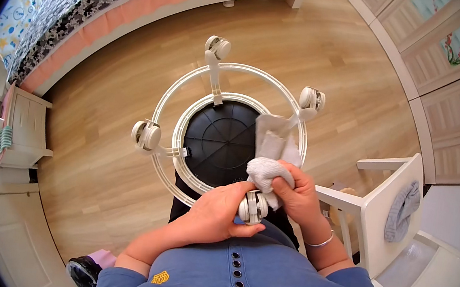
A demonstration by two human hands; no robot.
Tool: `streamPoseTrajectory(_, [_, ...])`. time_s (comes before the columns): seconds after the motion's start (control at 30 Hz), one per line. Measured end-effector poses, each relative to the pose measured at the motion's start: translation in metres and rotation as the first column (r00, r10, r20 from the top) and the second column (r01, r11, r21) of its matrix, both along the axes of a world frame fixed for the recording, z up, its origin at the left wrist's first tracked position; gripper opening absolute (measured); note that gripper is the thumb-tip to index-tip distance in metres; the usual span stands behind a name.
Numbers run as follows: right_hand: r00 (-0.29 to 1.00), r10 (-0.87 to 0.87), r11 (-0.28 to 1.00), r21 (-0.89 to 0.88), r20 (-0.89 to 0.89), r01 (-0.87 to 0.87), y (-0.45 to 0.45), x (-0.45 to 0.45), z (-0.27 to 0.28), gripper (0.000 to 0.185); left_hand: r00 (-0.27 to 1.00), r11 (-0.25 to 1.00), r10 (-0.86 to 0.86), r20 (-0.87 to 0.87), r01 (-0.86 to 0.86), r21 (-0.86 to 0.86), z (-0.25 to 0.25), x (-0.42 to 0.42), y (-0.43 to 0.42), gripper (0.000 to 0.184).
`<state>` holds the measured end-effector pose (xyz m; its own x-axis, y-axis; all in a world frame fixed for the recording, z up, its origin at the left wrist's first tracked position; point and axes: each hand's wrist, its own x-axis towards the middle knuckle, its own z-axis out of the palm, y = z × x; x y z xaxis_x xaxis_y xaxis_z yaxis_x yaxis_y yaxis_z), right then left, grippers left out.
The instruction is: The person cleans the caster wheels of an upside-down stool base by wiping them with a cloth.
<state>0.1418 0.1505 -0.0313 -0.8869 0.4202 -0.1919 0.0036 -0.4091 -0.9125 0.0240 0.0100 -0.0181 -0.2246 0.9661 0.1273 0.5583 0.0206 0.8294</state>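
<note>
A white ring-shaped base (175, 93) with caster wheels lies upturned before me, a ribbed black disc (220, 142) at its centre. My left hand (217, 214) is closed round the caster wheel (253, 207) closest to my body. Bunched in the fingers of my right hand (300, 196) is a white cloth (268, 173), right above that wheel. Another part of pale cloth (272, 131) drapes over the ring's right side. The other casters stick up at the left (146, 135), the far side (217, 47) and the upper right (312, 100).
To my right stands a white chair (376, 203) with a grey cloth (403, 211) on it. A bed (103, 5) spans the far left, with a small white cabinet (26, 122) below it. Wardrobe doors (445, 50) line the right, beyond the wooden floor (362, 62).
</note>
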Motion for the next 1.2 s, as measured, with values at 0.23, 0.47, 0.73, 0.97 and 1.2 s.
streamPoseTrajectory(0.23, [0.928,0.335,0.846,0.486,-0.164,-0.220,0.008,0.007,0.006,0.026,0.990,0.991,-0.031,0.134,0.048,-0.123,-0.008,-0.002,-0.002,0.067])
streamPoseTrajectory(0.47, [0.994,0.106,0.937,0.336,-0.009,-0.097,0.004,0.003,-0.007,0.016,0.995,0.988,-0.071,0.065,0.079,-0.131,0.001,0.000,0.002,0.057])
streamPoseTrajectory(0.73, [0.946,0.244,0.883,0.453,-0.213,-0.125,0.009,0.004,-0.001,0.027,0.966,0.985,-0.022,0.258,0.065,-0.160,0.002,-0.010,-0.001,0.058])
streamPoseTrajectory(0.97, [0.989,0.110,0.880,0.473,-0.096,-0.052,-0.002,0.001,-0.005,0.021,0.954,0.982,-0.115,0.275,0.152,-0.116,0.000,-0.012,-0.002,0.056])
streamPoseTrajectory(1.2, [0.924,0.082,0.951,0.307,-0.374,0.040,0.021,0.020,-0.014,0.030,0.910,0.964,-0.153,0.386,0.222,-0.143,0.000,-0.017,-0.003,0.060])
